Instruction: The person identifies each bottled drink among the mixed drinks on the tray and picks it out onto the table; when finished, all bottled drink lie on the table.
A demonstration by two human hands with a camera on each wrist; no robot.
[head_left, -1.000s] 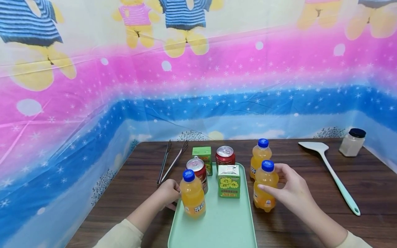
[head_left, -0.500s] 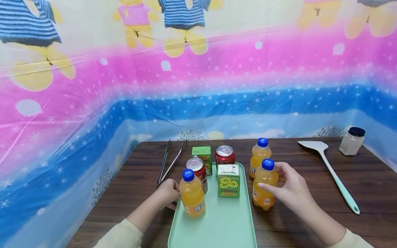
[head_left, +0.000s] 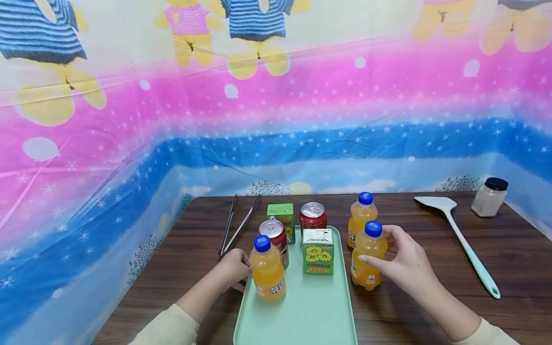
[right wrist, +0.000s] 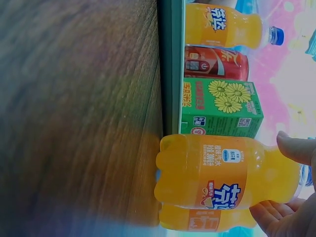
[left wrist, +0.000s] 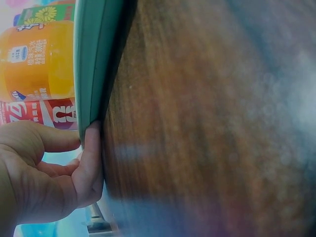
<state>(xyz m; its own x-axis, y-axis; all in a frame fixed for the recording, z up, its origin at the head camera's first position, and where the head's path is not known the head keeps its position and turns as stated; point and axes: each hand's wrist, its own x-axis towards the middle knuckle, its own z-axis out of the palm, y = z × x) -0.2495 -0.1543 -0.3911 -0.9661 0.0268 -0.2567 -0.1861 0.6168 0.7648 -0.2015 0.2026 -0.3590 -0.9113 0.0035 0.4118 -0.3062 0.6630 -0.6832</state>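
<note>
My left hand (head_left: 235, 268) pinches the left edge of a pale green tray (head_left: 310, 311), thumb on top and finger underneath in the left wrist view. My right hand (head_left: 407, 258) holds an orange soda bottle (head_left: 367, 273) with a blue cap by its upper part, just right of the tray. In the right wrist view the base of that soda bottle (right wrist: 207, 170) is close over the table. On the tray stand another orange soda bottle (head_left: 268, 275), a red soda can (head_left: 272, 230) and a green drink carton (head_left: 319, 258).
A third orange bottle (head_left: 361, 218) stands behind the held one. A second can (head_left: 314, 218) and carton (head_left: 280, 211) are at the tray's far end. Metal tongs (head_left: 239, 230) lie left, a spatula (head_left: 463, 247) right, near a black-lidded jar (head_left: 489, 199). A printed cloth hangs behind.
The bottle in my right hand has come up very slightly. My left hand, the tray and the drinks on it have stayed in place.
</note>
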